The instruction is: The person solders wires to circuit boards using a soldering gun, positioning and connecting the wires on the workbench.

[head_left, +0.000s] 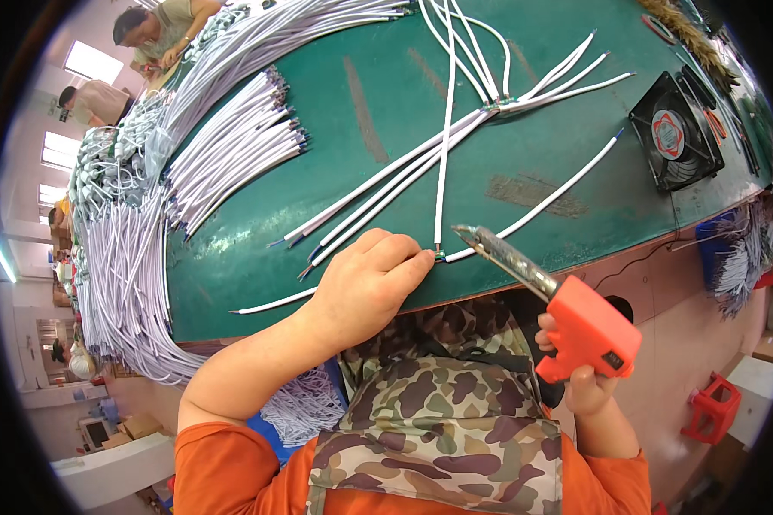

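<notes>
— Left hand (365,287) is down on the green bench top (404,112), fingertips pinched together on the end of a thin white wire (442,154) right at the near edge. Right hand (588,378) is closed around the orange soldering gun (588,330), its dark tip (465,230) hanging just beside that wire end, not quite touching as far as I can tell.

— What worries you?

— That tip sits close to my left fingers (412,257). If it drifts left, I reckon it burns skin, or it melts the white sleeve of the neighbouring wires (378,193).

— Room to move?

— Plenty behind the joint: bare green surface runs up to the black fan (674,142) on the right. On the left, cut wire bundles (232,146) crowd in and spill over the edge. The bench edge runs right under my wrist, so nothing can slide toward me without dropping onto my camouflage apron (438,429).
</notes>
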Available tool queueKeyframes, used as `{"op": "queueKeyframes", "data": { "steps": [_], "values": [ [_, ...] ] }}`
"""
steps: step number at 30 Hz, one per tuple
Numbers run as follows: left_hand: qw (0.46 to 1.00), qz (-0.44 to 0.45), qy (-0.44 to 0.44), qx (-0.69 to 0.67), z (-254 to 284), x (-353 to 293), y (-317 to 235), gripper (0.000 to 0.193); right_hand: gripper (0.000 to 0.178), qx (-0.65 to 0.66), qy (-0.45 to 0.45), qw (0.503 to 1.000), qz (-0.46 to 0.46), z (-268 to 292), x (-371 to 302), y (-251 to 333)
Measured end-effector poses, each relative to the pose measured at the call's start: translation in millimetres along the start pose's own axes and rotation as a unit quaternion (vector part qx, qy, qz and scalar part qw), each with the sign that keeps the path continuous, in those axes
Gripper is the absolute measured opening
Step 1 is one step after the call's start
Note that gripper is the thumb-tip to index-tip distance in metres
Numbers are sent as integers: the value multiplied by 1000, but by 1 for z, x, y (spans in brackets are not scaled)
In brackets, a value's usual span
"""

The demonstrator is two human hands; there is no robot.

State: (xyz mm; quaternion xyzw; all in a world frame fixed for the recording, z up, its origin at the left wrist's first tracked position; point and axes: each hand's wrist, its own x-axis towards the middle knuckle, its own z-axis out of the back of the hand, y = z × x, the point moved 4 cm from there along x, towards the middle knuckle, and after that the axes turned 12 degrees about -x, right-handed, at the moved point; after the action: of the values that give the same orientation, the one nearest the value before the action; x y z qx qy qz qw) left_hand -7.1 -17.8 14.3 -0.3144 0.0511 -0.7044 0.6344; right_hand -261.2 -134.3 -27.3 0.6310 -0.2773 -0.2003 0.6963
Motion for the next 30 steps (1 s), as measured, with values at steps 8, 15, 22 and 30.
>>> {"op": "queueKeyframes", "data": {
  "steps": [8,15,22,30],
  "values": [
    [999,-36,-3,-20,-1,0,6,36,43,-250,13,955,157,3,-16,-5],
    [998,-52,-3,-22,-2,-3,8,39,49,-323,64,931,155,4,-26,-15],
    [998,-56,-6,-22,-3,-4,9,39,49,-291,39,937,189,0,-22,-16],
    [998,-56,0,-16,-3,-4,9,36,36,-296,14,939,173,-6,-18,-12]
  ]
}}
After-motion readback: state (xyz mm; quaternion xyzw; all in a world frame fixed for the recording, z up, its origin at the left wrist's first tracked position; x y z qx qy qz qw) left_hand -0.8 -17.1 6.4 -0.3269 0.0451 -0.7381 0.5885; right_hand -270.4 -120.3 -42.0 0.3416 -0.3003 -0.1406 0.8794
